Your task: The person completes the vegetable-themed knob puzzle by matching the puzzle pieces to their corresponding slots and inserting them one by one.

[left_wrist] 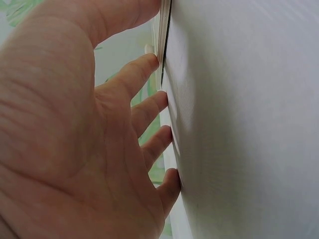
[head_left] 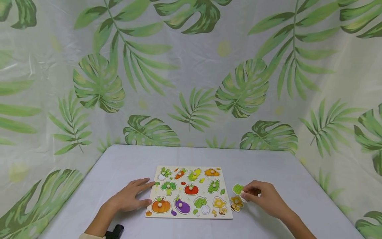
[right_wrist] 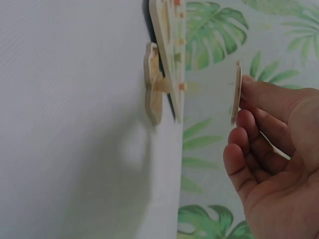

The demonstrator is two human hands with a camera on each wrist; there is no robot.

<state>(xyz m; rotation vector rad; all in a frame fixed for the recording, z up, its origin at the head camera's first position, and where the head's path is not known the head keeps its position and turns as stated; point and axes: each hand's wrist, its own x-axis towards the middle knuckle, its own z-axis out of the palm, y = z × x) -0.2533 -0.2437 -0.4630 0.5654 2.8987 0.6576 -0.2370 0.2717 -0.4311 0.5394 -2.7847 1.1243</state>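
A wooden knobbed vegetable puzzle board [head_left: 179,216] lies flat on the table. My left hand [head_left: 129,196] has its fingers spread, with thumb and index finger at the board's left edge; in the left wrist view the fingertips [left_wrist: 164,134] reach down to the tabletop. My right hand [head_left: 265,196] pinches a bok choy puzzle piece [head_left: 237,189], held up off the table and edge-on in the right wrist view. A mushroom puzzle piece [head_left: 236,203] lies by the board's right edge, just below the held piece, its knob [right_wrist: 162,84] pointing up.
Knobbed pieces such as the pumpkin [head_left: 161,206], eggplant [head_left: 182,206] and tomato [head_left: 191,190] sit in the board. The printed bok choy [head_left: 201,203] and mushroom [head_left: 219,203] spots show no knobs. A leaf-patterned curtain [head_left: 191,73] hangs behind the white table [head_left: 134,156].
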